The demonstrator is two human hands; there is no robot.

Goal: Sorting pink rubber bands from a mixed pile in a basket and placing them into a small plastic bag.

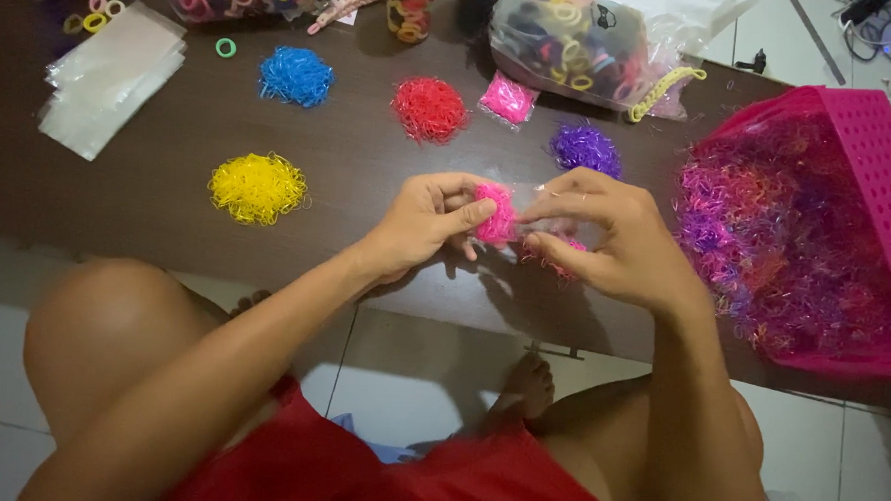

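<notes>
While you are pinching a pink clump (495, 215) of tiny bands between your left hand (429, 223) and right hand (616, 240), over the near edge of the counter (168, 188), both hands are closing narrow on it, and the right seems also to be gripping a small clear bag (568, 201), though its outline is blurring into the fingers. Judging from the layout, sorting is looking well advanced: yellow (258, 186), blue (296, 76), red (430, 109) and purple (585, 148) piles are lying apart mid-counter, and one filled pink packet (508, 99) is sitting beside the red pile. Much is remaining: the pink basket (871, 139) at the right edge is holding a deep mixed tangle. Flat clear sleeves (113, 76) are stacking near the far left corner; a big clear bag (575, 46) of larger rings is bulging along the far edge.
</notes>
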